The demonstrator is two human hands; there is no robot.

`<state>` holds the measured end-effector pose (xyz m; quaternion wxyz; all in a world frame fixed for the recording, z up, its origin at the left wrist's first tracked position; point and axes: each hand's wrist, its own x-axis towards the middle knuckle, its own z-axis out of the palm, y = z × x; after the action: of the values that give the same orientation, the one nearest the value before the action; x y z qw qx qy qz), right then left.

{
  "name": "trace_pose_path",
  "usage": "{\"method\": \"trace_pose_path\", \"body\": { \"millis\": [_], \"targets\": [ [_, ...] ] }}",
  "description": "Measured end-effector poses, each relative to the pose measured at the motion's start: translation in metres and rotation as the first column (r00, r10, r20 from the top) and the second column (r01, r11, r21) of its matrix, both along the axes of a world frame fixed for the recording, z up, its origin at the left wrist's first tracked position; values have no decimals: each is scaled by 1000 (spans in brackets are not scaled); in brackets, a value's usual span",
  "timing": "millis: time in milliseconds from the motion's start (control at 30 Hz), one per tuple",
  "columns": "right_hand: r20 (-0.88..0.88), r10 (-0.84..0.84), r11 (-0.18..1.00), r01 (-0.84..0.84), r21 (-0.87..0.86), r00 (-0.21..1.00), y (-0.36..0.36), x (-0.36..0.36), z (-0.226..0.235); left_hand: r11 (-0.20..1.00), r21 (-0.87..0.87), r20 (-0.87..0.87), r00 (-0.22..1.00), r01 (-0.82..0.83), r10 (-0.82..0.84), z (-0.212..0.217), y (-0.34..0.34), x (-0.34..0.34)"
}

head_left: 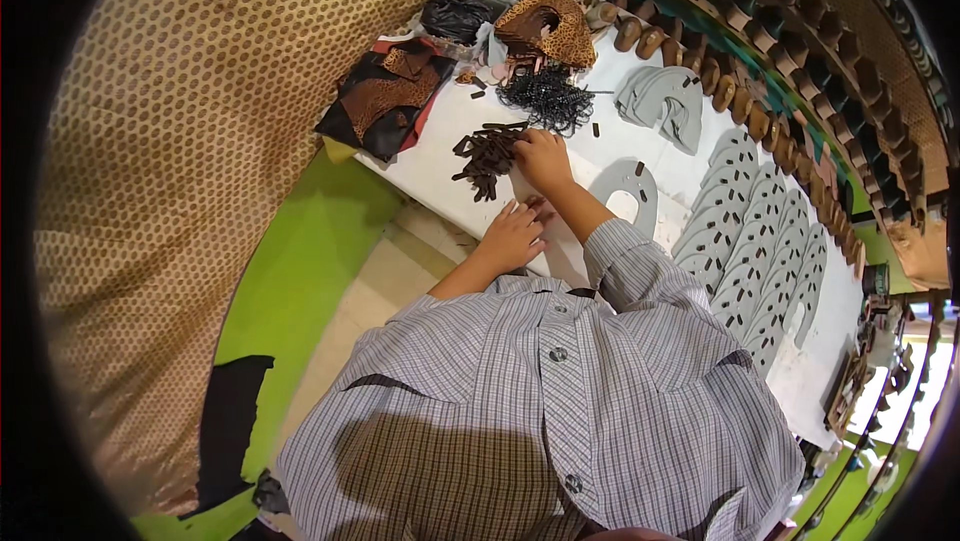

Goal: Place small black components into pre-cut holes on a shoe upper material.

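Note:
My right hand (543,161) reaches over the right side of a loose pile of small dark brown strips (484,156) on the white table. Its fingers are bent together at the pile, and their tips are partly hidden. Closer to me, my left hand (512,237) rests at the table's near edge with its fingers apart and nothing visible in them. To the right of my right hand lies a single grey U-shaped piece (640,203) with one dark strip on it.
Overlapping rows of grey curved pieces (735,211) bearing dark strips cover the table's right part. Behind are a grey stack (663,106), tangled black cord (548,101) and leopard-print pieces (545,26). Black and brown material (388,96) lies left. Shoe lasts (745,101) line the back.

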<state>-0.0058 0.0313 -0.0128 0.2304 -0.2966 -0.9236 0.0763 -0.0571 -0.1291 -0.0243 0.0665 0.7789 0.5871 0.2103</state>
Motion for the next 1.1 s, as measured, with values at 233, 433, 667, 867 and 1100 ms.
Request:
{"method": "trace_pose_path", "body": {
  "millis": [233,433,667,867,1100],
  "targets": [
    [-73,-44,988,32,-151,996,5,27,12,993,-105,248,966,-49,74,7,8,-8],
    [-123,-210,885,135,-446,970,2,53,22,952,-200,676,671,-231,305,31,33,-4],
    [-200,-295,700,68,-711,934,-7,86,23,791,-605,747,280,-89,603,36,77,-4],
    [-355,-338,685,-31,-728,872,-14,104,12,762,-634,773,77,128,630,19,85,-1],
    [-147,-375,618,129,-776,915,-15,116,12,720,-685,727,38,116,686,19,83,1]
  ]
}}
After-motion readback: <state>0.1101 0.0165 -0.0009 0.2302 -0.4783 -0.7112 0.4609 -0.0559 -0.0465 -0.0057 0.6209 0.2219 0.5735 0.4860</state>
